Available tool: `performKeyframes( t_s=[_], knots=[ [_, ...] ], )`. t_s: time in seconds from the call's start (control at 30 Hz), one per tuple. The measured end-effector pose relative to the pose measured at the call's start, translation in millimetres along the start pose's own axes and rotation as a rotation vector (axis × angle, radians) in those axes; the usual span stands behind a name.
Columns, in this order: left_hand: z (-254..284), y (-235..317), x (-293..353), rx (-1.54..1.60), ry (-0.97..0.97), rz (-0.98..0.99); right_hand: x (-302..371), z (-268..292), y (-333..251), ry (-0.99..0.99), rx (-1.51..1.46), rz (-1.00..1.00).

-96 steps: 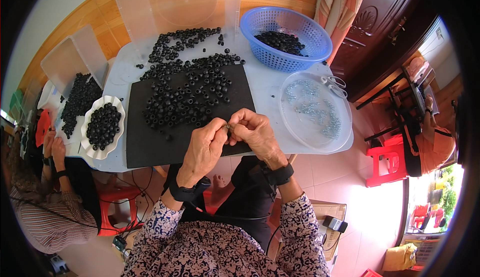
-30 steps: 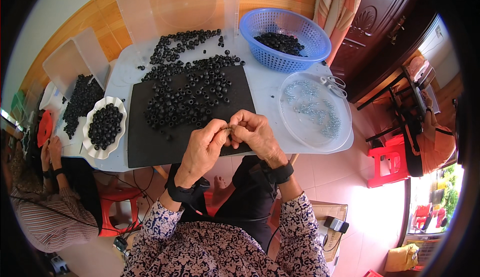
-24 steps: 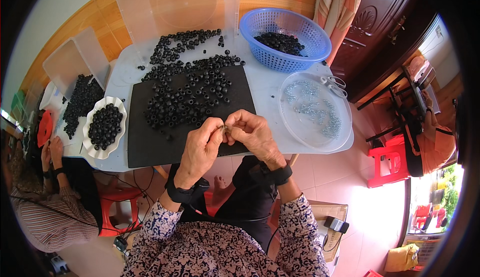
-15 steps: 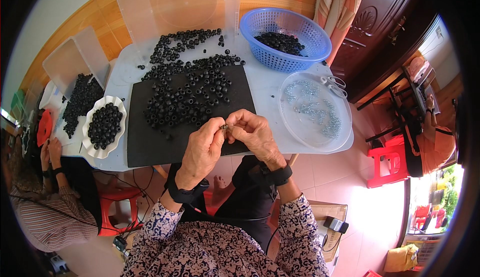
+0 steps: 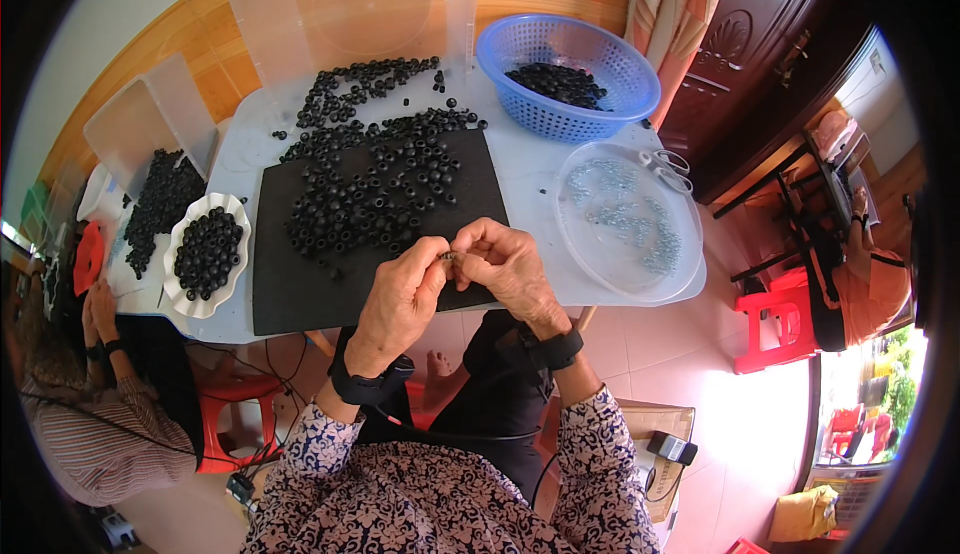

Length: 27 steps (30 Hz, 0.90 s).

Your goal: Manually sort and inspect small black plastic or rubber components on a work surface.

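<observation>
Over the black mat, near edge, your left hand and right hand pinch a tiny piece, kind unclear; a slackened grip could lose it among loose beads.

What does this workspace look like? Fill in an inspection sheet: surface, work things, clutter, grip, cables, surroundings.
Surface: pale table bearing a black mat.
Work things: black beads strewn over mat and table; more in a white dish and, apparently, a blue basket; pale bluish bits in a clear tray.
Clutter: white scissors at the tray's edge.
Grip: left hand and right hand meet, pinching a tiny piece, too small to identify.
Cables: black cables near a red stool, left.
Surroundings: co-worker at left, another person at right, brown door.
</observation>
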<state>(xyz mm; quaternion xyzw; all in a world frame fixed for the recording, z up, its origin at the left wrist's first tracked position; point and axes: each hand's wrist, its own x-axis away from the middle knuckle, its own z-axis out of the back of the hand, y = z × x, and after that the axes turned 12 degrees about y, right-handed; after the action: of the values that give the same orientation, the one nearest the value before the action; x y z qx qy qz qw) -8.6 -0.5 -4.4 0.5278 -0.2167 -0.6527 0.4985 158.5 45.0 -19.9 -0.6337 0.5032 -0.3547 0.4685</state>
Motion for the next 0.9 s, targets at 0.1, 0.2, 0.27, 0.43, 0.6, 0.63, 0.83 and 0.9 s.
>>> performKeyframes(
  t_s=[0.1, 0.2, 0.27, 0.43, 0.6, 0.63, 0.83, 0.9],
  knots=[
    [3.5, 2.3, -2.5, -0.005, -0.049, 0.02, 0.1, 2.7, -0.6, -0.018, 0.021, -0.011],
    [3.2, 2.5, -1.4, -0.07, -0.031, -0.037, -0.1, 2.1, 0.6, -0.026, 0.029, -0.021],
    [2.4, 3.8, -0.4, -0.114, 0.009, -0.087, -1.0, 2.0, 2.7, -0.027, 0.016, -0.024],
    [0.9, 7.7, -0.9, -0.139, 0.052, -0.145, -1.8, 2.9, 3.6, -0.018, 0.003, -0.011],
    [-0.1, 7.2, -3.0, 0.004, -0.003, 0.038, -0.7, 1.5, 3.8, 0.008, -0.007, -0.015],
    [-1.4, 5.9, -3.2, 0.077, 0.013, 0.075, -0.7, 1.4, 3.6, 0.002, 0.0, -0.016],
    [-2.0, 9.7, -6.6, 0.043, 0.0, 0.162, -0.8, 0.3, 0.1, 0.041, -0.012, -0.051],
    [-6.0, 9.9, -2.5, -0.019, 0.029, 0.068, -2.9, 4.0, -0.8, 0.033, -0.057, -0.093]
  ],
)
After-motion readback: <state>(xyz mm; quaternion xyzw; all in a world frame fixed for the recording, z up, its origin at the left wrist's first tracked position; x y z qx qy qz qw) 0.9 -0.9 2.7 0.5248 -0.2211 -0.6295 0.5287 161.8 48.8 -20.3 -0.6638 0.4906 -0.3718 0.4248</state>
